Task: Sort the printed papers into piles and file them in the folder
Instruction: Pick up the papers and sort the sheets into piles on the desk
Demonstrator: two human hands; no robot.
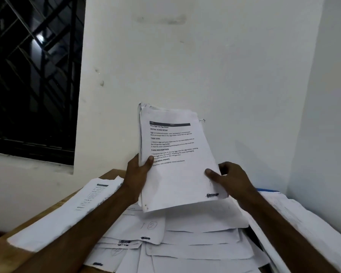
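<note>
Printed papers [175,170] are pinched by left hand [138,174] and right hand [234,180]; sorting seems underway, so a pile [63,211] must be chosen.

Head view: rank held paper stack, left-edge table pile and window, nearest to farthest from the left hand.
1. Held paper stack, in the left hand's grip.
2. Left-edge pile, lying lower left.
3. Window, far left wall.

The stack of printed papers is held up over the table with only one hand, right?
Not quite. The head view shows the stack of printed papers held up over the table with both hands: left hand and right hand.
</note>
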